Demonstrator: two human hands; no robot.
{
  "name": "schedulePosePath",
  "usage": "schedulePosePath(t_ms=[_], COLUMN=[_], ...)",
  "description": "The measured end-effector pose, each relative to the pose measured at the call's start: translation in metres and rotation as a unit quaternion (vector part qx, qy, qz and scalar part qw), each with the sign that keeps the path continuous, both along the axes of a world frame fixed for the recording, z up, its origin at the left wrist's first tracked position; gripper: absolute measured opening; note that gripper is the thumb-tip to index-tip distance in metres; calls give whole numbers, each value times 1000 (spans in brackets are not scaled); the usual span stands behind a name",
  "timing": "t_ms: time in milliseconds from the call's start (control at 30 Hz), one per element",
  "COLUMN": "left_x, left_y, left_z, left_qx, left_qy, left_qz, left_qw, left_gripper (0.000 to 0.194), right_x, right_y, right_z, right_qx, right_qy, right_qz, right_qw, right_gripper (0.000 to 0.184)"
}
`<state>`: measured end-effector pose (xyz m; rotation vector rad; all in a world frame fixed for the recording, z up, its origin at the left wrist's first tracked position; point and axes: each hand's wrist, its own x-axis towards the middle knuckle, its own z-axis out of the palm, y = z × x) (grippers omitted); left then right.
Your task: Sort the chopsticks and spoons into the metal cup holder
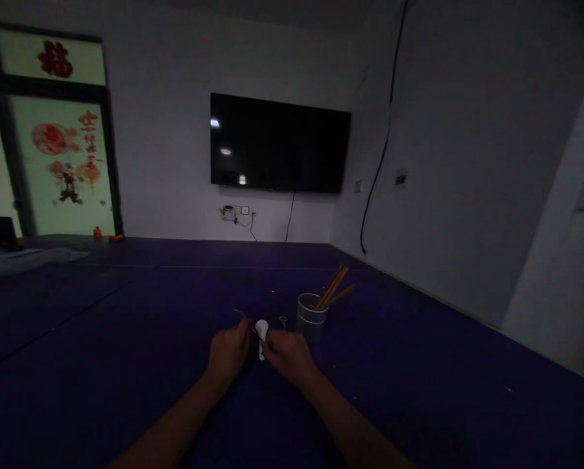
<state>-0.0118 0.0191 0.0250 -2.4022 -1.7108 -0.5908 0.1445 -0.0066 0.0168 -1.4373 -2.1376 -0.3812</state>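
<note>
My left hand (229, 350) is closed, with a thin, slightly bent strip (240, 312) sticking out past its fingertips; its kind is too dark to tell. Close by on the right, my right hand (289, 355) has its fingers curled together, and what they pinch is hidden. Between both hands is a white spoon (261, 326), bowl away from me, its handle partly behind my right fingertips. Whether those fingers grip the spoon or only pass over it, I cannot tell. Just beyond my right hand lies a small object with a ring-shaped end (283, 320).
A grey cup (310, 326) holding several wooden chopsticks (334, 286) stands right of my right hand. The dark blue surface (150, 312) reaches to the walls. A television (279, 143) hangs ahead, and a black cable (382, 156) runs down the right wall.
</note>
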Motion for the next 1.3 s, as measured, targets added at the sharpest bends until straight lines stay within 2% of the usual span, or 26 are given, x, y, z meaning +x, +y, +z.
schedulePosePath(t_ms=[200, 400, 767, 900, 1067, 1300], left_x=[-1, -2, -1, -1, 0, 1], left_y=[-1, 1, -2, -3, -2, -4], left_z=[2, -3, -2, -1, 0, 0], left_qx=[5, 21, 32, 36, 21, 15], left_qy=[10, 2, -24, -32, -34, -43], left_qz=[8, -9, -45, -31, -4, -19], left_qw=[1000, 1000, 998, 998, 999, 999], left_gripper=[28, 31, 32, 39, 46, 44], right_x=[1, 2, 0, -2, 1, 14], right_y=[0, -2, -8, -9, -13, -11], right_z=[-1, 0, 5, 5, 9, 15], right_qx=[55, 114, 107, 141, 239, 308], right_qy=[12, 73, 62, 65, 120, 155], right_qz=[20, 29, 53, 61, 31, -27], right_qw=[998, 990, 991, 986, 963, 938], right_gripper=[20, 29, 32, 35, 33, 35])
